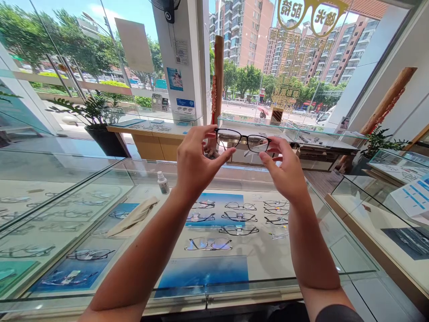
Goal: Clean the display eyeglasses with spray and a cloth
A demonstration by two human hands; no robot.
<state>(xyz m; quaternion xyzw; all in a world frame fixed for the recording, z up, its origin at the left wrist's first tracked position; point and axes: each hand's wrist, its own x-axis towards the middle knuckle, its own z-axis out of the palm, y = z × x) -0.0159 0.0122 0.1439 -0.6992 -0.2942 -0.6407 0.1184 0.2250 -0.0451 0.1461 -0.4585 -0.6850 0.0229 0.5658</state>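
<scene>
A pair of dark-framed eyeglasses (243,137) is held up in front of me, above the far side of the glass counter. My left hand (197,154) grips its left end, with the thumb stretched below the left lens. At the other end, my right hand (283,166) pinches the frame by its right corner, thumb under the right lens. The far window and display cases show through the lenses. The temples are mostly hidden behind the fingers.
Below my arms lies a glass display counter (268,264) with several rows of eyeglasses (238,217) inside. On its top stand a small white spray bottle (163,182) and a beige cloth (134,218). A white-blue box (414,197) sits at right. Potted plants flank the window.
</scene>
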